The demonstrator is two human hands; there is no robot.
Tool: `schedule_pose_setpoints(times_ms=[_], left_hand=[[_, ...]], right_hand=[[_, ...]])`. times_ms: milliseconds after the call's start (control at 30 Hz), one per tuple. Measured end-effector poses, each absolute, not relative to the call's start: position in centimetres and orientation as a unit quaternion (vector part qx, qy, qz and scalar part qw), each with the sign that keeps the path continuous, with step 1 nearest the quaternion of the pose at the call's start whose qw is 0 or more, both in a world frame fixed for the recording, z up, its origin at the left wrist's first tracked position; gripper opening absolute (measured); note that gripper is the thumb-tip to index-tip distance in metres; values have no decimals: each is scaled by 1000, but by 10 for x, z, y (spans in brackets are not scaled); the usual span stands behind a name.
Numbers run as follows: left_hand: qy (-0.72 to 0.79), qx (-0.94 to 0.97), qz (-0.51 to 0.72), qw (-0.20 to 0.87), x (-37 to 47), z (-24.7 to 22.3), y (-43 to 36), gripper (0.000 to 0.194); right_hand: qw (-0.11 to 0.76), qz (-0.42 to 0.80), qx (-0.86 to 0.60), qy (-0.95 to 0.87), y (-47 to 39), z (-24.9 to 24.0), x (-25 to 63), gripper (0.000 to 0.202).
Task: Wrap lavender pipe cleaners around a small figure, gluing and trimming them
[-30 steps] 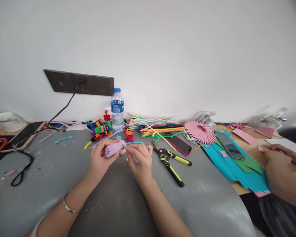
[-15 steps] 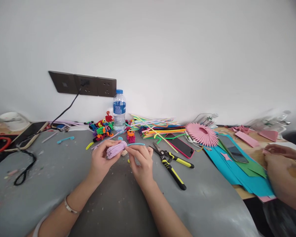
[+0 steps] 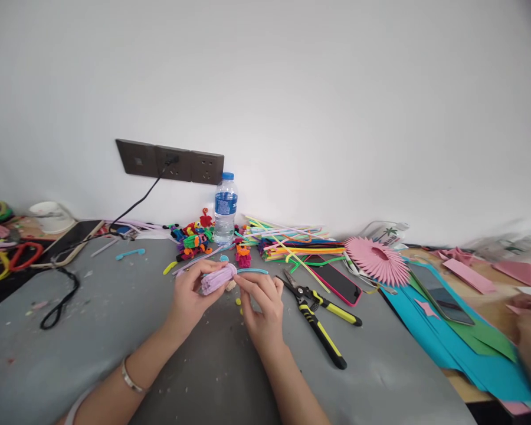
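Pinching a lilac bundle at center — left hand clamped around it, right hand with fingertips together on a blue stem at its end. Lying open at center right: yellow-black pliers, near a phone.

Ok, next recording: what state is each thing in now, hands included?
Left hand: closed around the lilac bundle
Right hand: pinching a light blue pipe cleaner
Lilac bundle: folded into a thick clump
Pliers: handles spread
Water bottle: upright, capped
Pink-cased phone: lying flat, screen dark
Black plug: in the wall socket
Pink pleated paper: fanned into a ring
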State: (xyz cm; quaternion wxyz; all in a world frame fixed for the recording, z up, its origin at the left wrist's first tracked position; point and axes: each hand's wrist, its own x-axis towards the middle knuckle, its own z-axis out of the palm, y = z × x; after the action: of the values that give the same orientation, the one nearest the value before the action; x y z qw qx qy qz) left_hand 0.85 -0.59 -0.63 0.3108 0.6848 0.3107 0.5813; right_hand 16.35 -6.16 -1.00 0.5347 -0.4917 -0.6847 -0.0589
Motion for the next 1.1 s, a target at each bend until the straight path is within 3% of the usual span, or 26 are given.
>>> schedule_pose_setpoints(times_ms=[1100], left_hand=[[309, 683, 571, 335, 9, -11, -10, 18]], right_hand=[[524, -59, -472, -706, -60, -20, 168, 30]])
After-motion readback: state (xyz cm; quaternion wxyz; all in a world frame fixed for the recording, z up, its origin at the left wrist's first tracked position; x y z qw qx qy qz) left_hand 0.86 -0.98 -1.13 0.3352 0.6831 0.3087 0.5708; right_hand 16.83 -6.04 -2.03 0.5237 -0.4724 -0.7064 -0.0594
